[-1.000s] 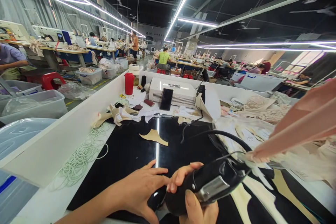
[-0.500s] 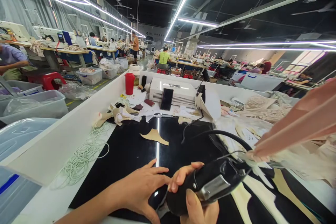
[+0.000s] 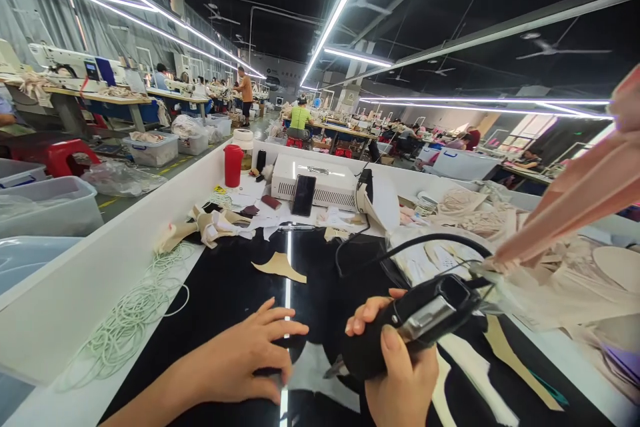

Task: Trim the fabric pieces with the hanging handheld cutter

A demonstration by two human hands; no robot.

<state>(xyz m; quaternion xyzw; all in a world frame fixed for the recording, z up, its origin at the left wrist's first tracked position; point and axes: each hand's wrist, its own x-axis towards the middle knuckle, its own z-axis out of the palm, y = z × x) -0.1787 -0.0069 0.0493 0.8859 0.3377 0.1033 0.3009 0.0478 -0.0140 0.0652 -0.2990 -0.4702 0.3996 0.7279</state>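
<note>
My right hand [image 3: 403, 363] is wrapped round a black hand-held electric cutter [image 3: 415, 327] with a silver lever on its side. Its metal tip points down and left, over a pale grey patch [image 3: 317, 373] on the black sheet [image 3: 220, 293]. A cord and a pink cloth strip [image 3: 560, 223] run up from the cutter's rear end. My left hand [image 3: 250, 357] hovers over or rests on the sheet, fingers spread, left of the cutter's tip. Ahead of it lies a curved beige piece [image 3: 280, 265]. Several cream strips [image 3: 477, 370] lie right of my right hand.
Tangled pale green cord [image 3: 130, 310] lies along the left white wall [image 3: 75, 280]. A red cup [image 3: 233, 165], a phone [image 3: 303, 195] and a white vented box [image 3: 320, 177] stand at the back. Beige cloth [image 3: 545, 247] is heaped at right. People sit at sewing machines beyond.
My right hand has moved right with the cutter, away from my left hand, baring the pale grey patch. My left hand has shifted slightly left. The whole view has turned slightly right.
</note>
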